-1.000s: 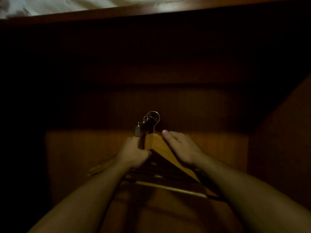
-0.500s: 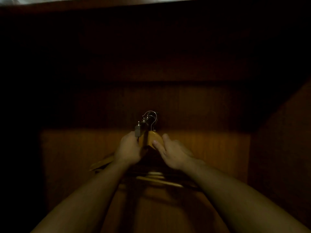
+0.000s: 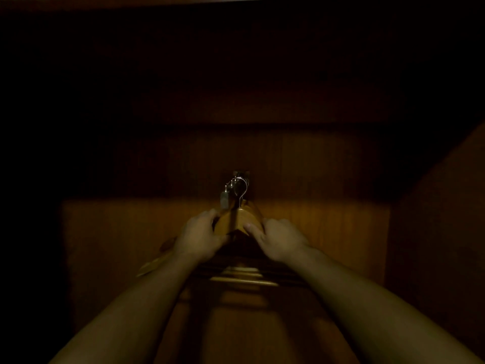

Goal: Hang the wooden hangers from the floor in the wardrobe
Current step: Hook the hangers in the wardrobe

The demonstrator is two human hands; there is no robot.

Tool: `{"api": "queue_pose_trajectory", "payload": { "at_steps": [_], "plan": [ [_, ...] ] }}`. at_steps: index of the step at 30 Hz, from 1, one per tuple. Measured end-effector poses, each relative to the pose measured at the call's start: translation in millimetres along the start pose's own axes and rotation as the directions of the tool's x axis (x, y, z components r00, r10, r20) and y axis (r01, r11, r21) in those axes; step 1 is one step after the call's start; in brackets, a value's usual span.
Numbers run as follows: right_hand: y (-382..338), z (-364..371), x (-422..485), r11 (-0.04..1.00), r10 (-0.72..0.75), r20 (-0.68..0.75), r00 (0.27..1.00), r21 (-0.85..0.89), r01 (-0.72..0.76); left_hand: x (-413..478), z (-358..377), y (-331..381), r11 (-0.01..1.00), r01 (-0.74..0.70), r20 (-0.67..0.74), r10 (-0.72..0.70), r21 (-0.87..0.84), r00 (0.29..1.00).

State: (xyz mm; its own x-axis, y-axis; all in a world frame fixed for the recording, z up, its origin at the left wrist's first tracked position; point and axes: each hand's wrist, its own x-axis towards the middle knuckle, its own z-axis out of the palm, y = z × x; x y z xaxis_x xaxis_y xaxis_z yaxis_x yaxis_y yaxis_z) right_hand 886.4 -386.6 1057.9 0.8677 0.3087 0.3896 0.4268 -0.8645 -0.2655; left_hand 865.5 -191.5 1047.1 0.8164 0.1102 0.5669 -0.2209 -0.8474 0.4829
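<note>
Here, I log both hands at the hangers [image 3: 237,220], bunched mid-wardrobe: left hand [image 3: 198,239] fingers curled around the wood, right hand [image 3: 279,240] resting half-open on the shoulder. Hooks [image 3: 240,186] sit by a dim fitting; whether they are seated, I cannot tell. Risk: an unseated hook drops the bundle. Wardrobe [image 3: 341,227]: brown panelling, very dark.
</note>
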Motion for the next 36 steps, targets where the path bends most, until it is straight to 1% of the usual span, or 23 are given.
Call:
{"api": "queue_pose_trajectory", "payload": {
  "at_steps": [3,6,10,13,15,19,23,27,32,36],
  "plan": [
    [1,-2,-5,0.999,0.033,0.036,0.999,-0.041,-0.032,-5,-7,-5,0.999,0.045,0.011,-0.045,0.03,0.999],
    [6,-7,-15,0.991,0.088,0.075,0.993,-0.108,-0.08,-12,-18,-13,0.997,0.072,-0.009,-0.072,0.024,0.997],
    [15,-9,-29,0.97,0.169,0.06,0.984,-0.186,-0.156,-26,-30,-20,0.994,0.106,-0.027,-0.105,0.013,0.994],
    [14,-8,-37,0.968,0.217,0.083,0.973,-0.15,-0.203,-41,-38,-23,0.992,0.121,-0.038,-0.12,0.031,0.992],
    [4,-6,-43,0.972,0.207,0.108,0.972,-0.139,-0.191,-54,-44,-24,0.989,0.135,-0.045,-0.133,0.058,0.99],
    [-27,-7,-56,0.983,0.078,0.139,0.987,-0.179,-0.052,-83,-62,-23,0.98,0.166,-0.072,-0.159,0.111,0.985],
    [-58,-18,-70,0.984,-0.056,0.16,0.985,-0.16,0.081,-115,-85,-14,0.958,0.23,-0.131,-0.209,0.173,0.969],
    [-75,-25,-91,0.967,-0.188,0.132,0.973,-0.148,0.207,-158,-102,6,0.919,0.312,-0.191,-0.27,0.24,0.944],
    [-102,-15,-130,0.945,-0.286,0.203,0.936,-0.103,0.311,-219,-126,24,0.867,0.432,-0.225,-0.382,0.248,0.896],
    [-136,-14,-160,0.897,-0.405,0.256,0.878,-0.076,0.435,-267,-160,33,0.834,0.47,-0.234,-0.414,0.29,0.88]
  ]
}}
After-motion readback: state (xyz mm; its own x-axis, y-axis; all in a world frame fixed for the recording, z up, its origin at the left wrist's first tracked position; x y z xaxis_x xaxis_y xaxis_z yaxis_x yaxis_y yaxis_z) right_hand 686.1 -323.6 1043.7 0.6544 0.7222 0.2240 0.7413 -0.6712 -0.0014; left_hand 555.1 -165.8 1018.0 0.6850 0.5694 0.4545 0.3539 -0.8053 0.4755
